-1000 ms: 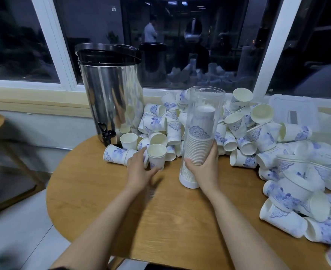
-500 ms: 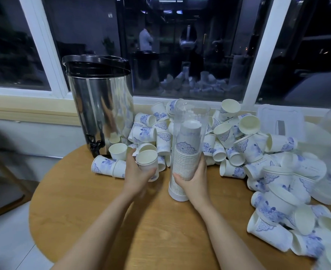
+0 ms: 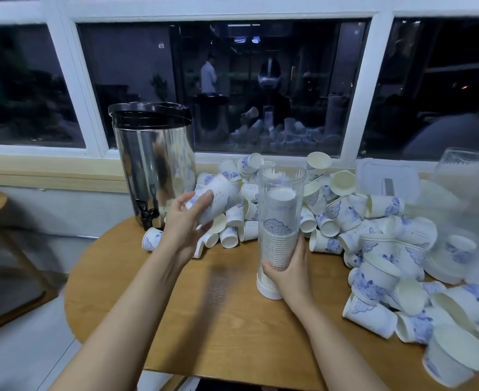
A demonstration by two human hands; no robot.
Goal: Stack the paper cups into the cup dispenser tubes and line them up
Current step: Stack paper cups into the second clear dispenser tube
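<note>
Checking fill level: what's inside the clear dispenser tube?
A nested stack of paper cups fills most of the dispenser tube. The right hand covers the stack's lower part.

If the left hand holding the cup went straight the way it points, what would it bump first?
Its cup would probably hit the loose cups heaped left of the dispenser tube first; depth is unclear.
</note>
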